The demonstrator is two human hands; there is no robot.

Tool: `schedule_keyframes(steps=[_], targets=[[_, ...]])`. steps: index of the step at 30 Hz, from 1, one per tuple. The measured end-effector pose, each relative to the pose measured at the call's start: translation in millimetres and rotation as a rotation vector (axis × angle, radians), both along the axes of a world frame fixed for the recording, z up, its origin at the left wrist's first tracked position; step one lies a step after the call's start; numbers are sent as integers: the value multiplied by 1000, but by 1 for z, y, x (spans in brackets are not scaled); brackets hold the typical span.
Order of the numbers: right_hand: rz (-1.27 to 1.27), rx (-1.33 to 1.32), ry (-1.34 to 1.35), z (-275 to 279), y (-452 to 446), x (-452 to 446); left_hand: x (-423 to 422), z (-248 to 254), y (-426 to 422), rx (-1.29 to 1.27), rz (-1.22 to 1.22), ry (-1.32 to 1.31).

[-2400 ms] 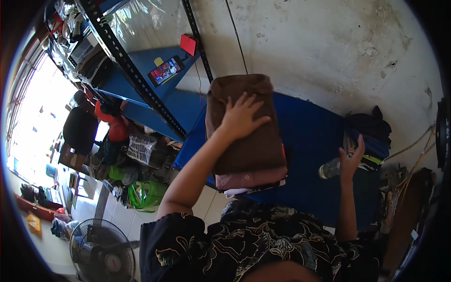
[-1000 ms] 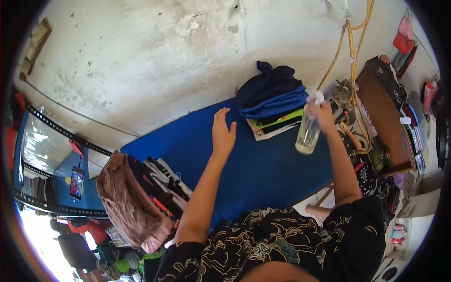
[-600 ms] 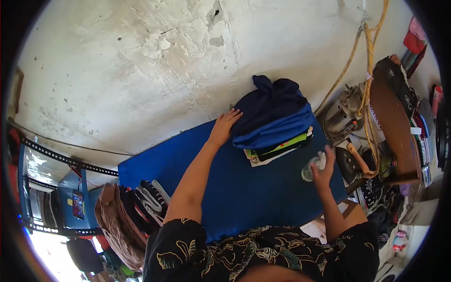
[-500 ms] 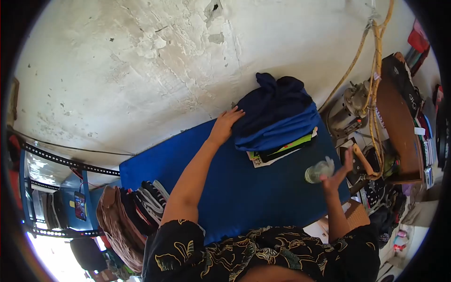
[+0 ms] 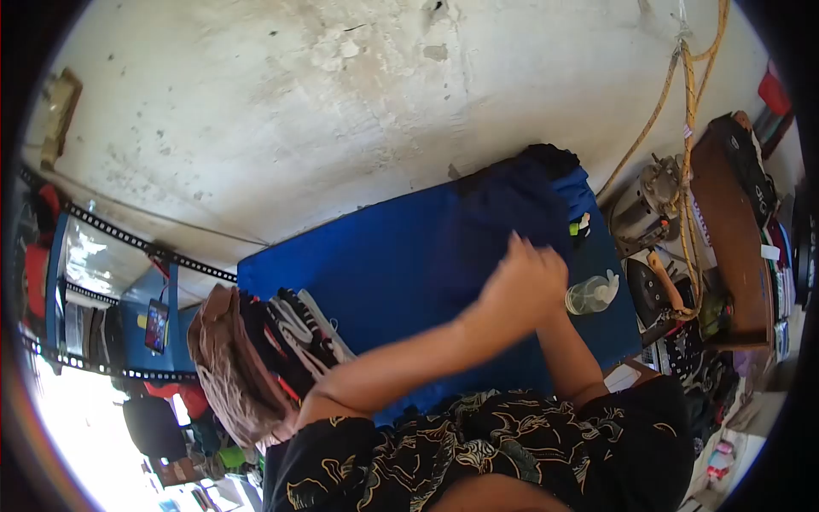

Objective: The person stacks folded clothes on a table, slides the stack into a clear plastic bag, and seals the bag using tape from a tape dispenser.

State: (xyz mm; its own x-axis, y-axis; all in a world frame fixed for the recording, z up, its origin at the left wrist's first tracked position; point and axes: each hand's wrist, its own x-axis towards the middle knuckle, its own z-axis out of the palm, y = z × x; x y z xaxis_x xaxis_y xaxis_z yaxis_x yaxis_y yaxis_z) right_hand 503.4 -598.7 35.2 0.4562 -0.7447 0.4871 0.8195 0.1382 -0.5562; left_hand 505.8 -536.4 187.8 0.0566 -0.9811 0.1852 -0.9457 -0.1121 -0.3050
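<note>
A dark navy garment (image 5: pixel 512 200) is partly spread over the blue padded table, its near part smeared by motion. My left hand (image 5: pixel 527 277) is in front of it, blurred, with its fingers curled and apparently gripping the cloth. My right forearm (image 5: pixel 570 354) rises to the same spot, but my right hand is mostly hidden behind the left, so its fingers do not show. Just right of the hands, a clear spray bottle (image 5: pixel 589 295) lies on the table. Behind the navy garment, a brighter blue folded garment (image 5: pixel 573 189) shows on the stack.
A row of folded clothes (image 5: pixel 286 333) is at the left end of the blue table (image 5: pixel 367 264). A phone (image 5: pixel 156 326) rests on a shelf farther left. To the right are a metal tank (image 5: pixel 644 198), hanging yellowish hoses (image 5: pixel 688 128) and a brown wooden cabinet (image 5: pixel 725 247).
My left hand has moved right and toward me from the stack's left side. My right hand has left the bottle's side and come to the left. The navy garment is now partly spread out.
</note>
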Motion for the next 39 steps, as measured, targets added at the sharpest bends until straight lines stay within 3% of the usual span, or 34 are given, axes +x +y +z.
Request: schedule_keyframes(steps=[2, 4, 6, 7, 9, 10, 12, 13, 18, 19, 21, 24, 28, 30, 33, 34, 35, 36, 38, 39], targets=[[101, 32, 32, 2, 10, -32, -28, -13, 22, -1, 33, -15], [217, 54, 71, 16, 31, -36, -34, -12, 45, -192, -208, 469], [366, 81, 117, 22, 21, -44, -32, 2, 85, -495, 39, 520], [461, 98, 141, 23, 33, -47, -31, -4, 112, -687, 280, 514], [681, 128, 184, 16, 38, -51, -33, -3, 150, -1164, 476, 964], [793, 137, 208, 5, 48, -69, -34, -23, 170, -1181, 478, 1253], [997, 146, 266, 1, 68, -72, -42, -8, 216, -1124, 288, 1960], [1078, 146, 295, 7, 83, -66, -49, -4, 235, -1101, 379, 1915], [1330, 138, 457, 81, 192, 3, -61, 52, 329, -1452, 586, 1575], [1367, 140, 492, 97, 213, 19, -54, 56, 348, -1513, 543, 1434], [1434, 150, 558, 129, 261, 51, -44, 83, 385, -1461, 639, 888], [1514, 178, 645, 166, 306, 84, -17, 76, 443, -1600, 706, 1211], [1566, 211, 736, 169, 332, 69, 23, 5, 501, -1469, 788, 1342], [899, -484, 881, 155, 346, 68, 20, -2, 501, -1517, 844, 1529], [838, -596, 796, 160, 345, 64, 10, 13, 506, -1544, 758, 1467], [805, -581, 810, 161, 347, 64, 11, 14, 512, -1447, 857, 1335], [716, -778, 779, 161, 349, 62, 12, 15, 518, -1335, 927, 1212], [609, -969, 765, 160, 346, 57, 9, 21, 517, -1096, 1145, 806], [339, -1147, 639, 147, 346, 52, 6, 15, 504, -1050, 1070, 239], [301, -1156, 662, 142, 347, 51, 3, 26, 485, -1040, 1011, 282]])
